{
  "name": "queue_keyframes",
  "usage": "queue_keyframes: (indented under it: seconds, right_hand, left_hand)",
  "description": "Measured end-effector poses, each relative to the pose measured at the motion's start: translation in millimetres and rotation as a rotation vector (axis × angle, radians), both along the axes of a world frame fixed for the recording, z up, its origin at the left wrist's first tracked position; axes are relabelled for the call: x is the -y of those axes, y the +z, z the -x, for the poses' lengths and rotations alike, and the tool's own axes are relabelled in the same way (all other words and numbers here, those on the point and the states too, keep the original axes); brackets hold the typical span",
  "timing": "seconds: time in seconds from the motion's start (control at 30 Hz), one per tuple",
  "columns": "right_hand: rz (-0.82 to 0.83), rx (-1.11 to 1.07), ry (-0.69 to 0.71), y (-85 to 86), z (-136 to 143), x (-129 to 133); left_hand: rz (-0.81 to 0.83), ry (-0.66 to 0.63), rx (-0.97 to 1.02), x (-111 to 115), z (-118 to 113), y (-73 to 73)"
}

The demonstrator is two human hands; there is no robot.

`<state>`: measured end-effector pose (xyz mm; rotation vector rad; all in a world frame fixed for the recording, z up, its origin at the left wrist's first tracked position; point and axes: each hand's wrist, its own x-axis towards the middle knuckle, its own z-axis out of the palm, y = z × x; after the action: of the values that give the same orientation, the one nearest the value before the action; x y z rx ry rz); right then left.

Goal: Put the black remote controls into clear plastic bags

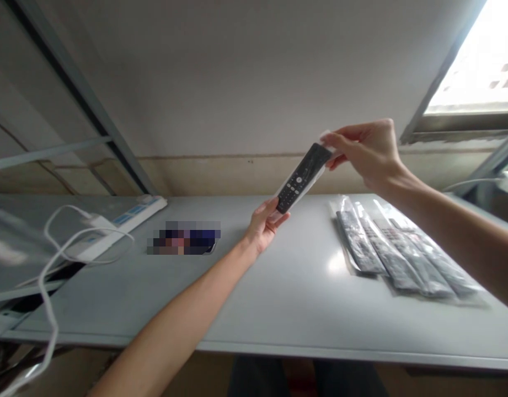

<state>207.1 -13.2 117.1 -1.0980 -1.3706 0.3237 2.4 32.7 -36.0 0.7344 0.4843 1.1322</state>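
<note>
A black remote control [300, 179] in a clear plastic sleeve is held up in the air, tilted, with its buttons facing me. My left hand [263, 223] grips its lower end between thumb and fingers. At the upper end, my right hand [361, 146] pinches the sleeve's edge [326, 138] just beyond the remote. Below my right forearm, several bagged remotes [396, 253] lie side by side on the grey table [278, 309].
On the left stands a white power strip [125, 220] with a white cable [51, 298] looping over the table's edge. A phone-like object [187, 240], blurred out, lies left of my left hand. Metal frame posts and a wall rise behind; a window [481, 66] is upper right.
</note>
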Motion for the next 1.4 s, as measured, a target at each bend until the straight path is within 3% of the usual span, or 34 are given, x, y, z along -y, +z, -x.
queue_keyframes:
  seconds: [0.17,0.27,0.33,0.43,0.53,0.63,0.77,0.9,1.03,1.17,1.4]
  right_hand:
    - [-0.023,0.038,-0.059,22.3,4,-2]
    - [-0.119,0.009,-0.177,22.6,-25,-5]
    - [-0.244,-0.071,-0.271,14.1,-53,-8]
    - [-0.326,-0.3,-0.385,-15.0,-85,-9]
    - [-0.117,-0.59,-0.463,-60.2,-88,-4]
    - [0.073,-0.657,-0.412,-103.9,-71,4]
    - [0.143,-0.554,-0.256,-131.0,-55,14]
    - [0.185,-0.369,-0.149,-133.5,-50,17]
    - [0.287,-0.274,-0.083,-134.5,-46,18]
    - [0.29,-0.189,-0.097,-134.7,-43,20]
    - [0.307,0.122,-0.189,-141.1,-41,15]
  left_hand:
    - [0.001,-0.133,-0.046,2,4,1.1]
    - [-0.034,-0.195,-0.088,1,4,-0.1]
    - [-0.035,-0.176,-0.111,0,3,-0.5]
    - [0.021,-0.063,-0.094,0,2,0.9]
    - [0.034,0.003,-0.051,2,3,4.1]
    - [-0.05,-0.015,-0.109,4,5,6.4]
    - [-0.17,0.01,-0.266,3,4,5.3]
    - [-0.212,0.049,-0.398,3,0,1.2]
    - [-0.291,0.214,-0.54,3,-3,-2.2]
    - [-0.407,0.321,-0.78,1,-3,-3.8]
    - [-0.683,0.294,-1.443,10,-6,-5.5]
